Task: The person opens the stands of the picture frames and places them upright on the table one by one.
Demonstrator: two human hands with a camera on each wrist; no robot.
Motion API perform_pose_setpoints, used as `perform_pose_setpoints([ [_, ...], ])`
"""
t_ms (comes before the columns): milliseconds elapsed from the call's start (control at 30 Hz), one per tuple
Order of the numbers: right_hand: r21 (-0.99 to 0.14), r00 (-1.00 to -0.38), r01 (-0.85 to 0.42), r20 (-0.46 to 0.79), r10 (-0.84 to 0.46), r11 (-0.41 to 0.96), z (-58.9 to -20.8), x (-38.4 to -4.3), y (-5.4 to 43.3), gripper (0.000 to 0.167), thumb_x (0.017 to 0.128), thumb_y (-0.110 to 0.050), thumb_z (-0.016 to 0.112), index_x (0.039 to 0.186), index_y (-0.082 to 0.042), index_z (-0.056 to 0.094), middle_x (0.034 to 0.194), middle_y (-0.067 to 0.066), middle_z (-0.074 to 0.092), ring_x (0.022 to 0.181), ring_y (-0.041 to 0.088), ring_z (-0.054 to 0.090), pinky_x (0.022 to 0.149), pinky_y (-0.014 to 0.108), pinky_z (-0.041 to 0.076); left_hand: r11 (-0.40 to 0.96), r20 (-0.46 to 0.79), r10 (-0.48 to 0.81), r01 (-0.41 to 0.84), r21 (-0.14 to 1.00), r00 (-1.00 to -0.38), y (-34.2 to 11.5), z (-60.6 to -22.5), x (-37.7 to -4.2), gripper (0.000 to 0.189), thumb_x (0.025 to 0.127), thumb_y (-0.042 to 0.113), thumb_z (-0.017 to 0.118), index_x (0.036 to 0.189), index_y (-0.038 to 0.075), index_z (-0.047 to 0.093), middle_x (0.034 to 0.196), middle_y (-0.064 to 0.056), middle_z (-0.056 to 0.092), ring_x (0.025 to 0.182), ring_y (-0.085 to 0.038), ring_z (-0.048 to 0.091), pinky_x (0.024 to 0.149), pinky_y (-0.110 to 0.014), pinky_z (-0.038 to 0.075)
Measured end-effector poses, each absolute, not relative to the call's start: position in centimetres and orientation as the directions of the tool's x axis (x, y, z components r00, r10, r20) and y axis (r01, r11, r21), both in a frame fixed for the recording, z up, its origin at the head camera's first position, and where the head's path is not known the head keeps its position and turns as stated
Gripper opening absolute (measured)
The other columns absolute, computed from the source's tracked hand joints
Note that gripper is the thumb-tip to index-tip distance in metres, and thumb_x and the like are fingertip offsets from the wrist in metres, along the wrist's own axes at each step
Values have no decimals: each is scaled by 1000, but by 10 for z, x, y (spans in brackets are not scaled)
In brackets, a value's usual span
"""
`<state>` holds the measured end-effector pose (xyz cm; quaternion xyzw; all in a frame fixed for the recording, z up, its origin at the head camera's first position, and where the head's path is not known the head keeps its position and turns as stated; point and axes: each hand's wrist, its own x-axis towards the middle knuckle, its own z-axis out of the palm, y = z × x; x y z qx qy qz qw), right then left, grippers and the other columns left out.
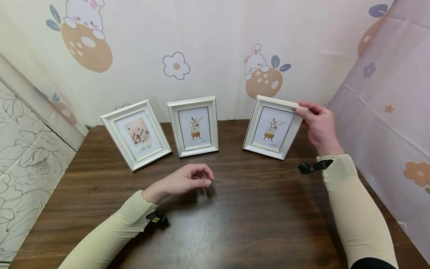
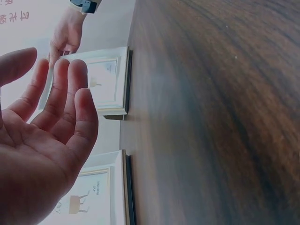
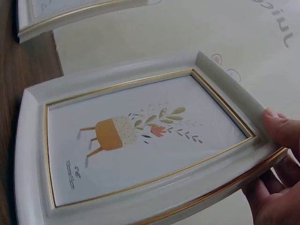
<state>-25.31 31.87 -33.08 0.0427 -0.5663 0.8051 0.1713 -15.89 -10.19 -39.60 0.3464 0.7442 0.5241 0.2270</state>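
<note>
My right hand (image 1: 320, 125) grips the upper right corner of the right picture frame (image 1: 249, 129), thumb on the front and fingers behind. That white frame with a gold inner line stands tilted on the table and shows a plant in an orange pot. In the right wrist view, the thumb (image 3: 280, 125) presses on its border. My left hand (image 1: 183, 180) hovers over the table with loosely bent fingers and holds nothing. Nearest to it is the middle picture frame (image 1: 174, 130), which has the same plant print. Further left stands the left picture frame (image 1: 117, 140) with a flower bouquet print.
The dark wooden table (image 1: 235, 224) carries all three frames near its back edge. Behind them hangs a pale curtain (image 1: 215, 45) with rabbit and flower prints. Another printed curtain (image 1: 396, 112) runs along the right side, and a floral-patterned panel (image 1: 30, 164) along the left.
</note>
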Motion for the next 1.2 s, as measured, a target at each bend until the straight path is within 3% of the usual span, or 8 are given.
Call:
perform_pose_setpoints([
  [167, -937, -930, -304, 253, 268, -171, -328, -251, 317, 26, 78, 3, 82, 104, 3, 75, 89, 5, 70, 80, 11, 66, 65, 19, 55, 217, 15, 753, 271, 938, -657, -103, -396, -159, 21, 99, 14, 63, 112, -1, 62, 97, -9, 68, 92, -26, 64, 79, -29, 49],
  [433, -943, -920, -318, 280, 276, -101, -329, -247, 317, 31, 79, 0, 83, 109, 0, 75, 96, 5, 66, 86, 13, 56, 67, 17, 50, 217, 24, 742, 274, 937, -670, -105, -399, -160, 19, 99, 14, 63, 111, -1, 63, 98, -18, 67, 93, -34, 64, 79, -28, 49],
  [700, -929, -861, -369, 348, 371, 16, -323, -239, 315, 23, 84, 3, 76, 106, 0, 74, 103, 2, 67, 98, 14, 56, 74, 17, 45, 197, 36, 705, 244, 949, -708, -115, -394, -162, 19, 100, 13, 61, 111, -3, 62, 100, -21, 65, 95, -41, 63, 83, -33, 52],
  [900, -892, -774, -452, 404, 488, 21, -319, -230, 315, 12, 84, 7, 71, 96, 7, 72, 98, 5, 69, 95, 16, 59, 78, 22, 46, 245, 69, 621, 277, 929, -781, -125, -389, -164, 10, 98, 12, 63, 105, 5, 65, 99, -20, 66, 95, -39, 63, 83, -35, 52],
  [1000, -870, -742, -489, 450, 497, 57, -318, -222, 312, 7, 85, 8, 69, 91, 7, 72, 89, 6, 68, 88, 15, 59, 76, 24, 44, 359, 130, 570, 388, 849, -811, -128, -385, -165, 5, 98, 14, 64, 101, 12, 67, 96, -5, 67, 92, -25, 64, 81, -34, 52],
  [1100, -858, -741, -481, 508, 440, 179, -319, -210, 301, 8, 88, 6, 66, 90, 4, 73, 86, 4, 69, 81, 13, 60, 72, 23, 44, 523, 233, 526, 527, 670, -818, -127, -379, -163, 3, 97, 21, 65, 97, 19, 67, 93, 9, 64, 87, -12, 63, 76, -33, 52],
  [1200, -837, -774, -451, 540, 332, 309, -323, -196, 284, 9, 90, 4, 65, 94, 2, 73, 89, 1, 69, 78, 11, 60, 70, 20, 45, 649, 348, 481, 594, 476, -805, -126, -375, -159, 3, 94, 24, 66, 95, 20, 67, 91, 10, 62, 84, -11, 62, 72, -34, 51],
])
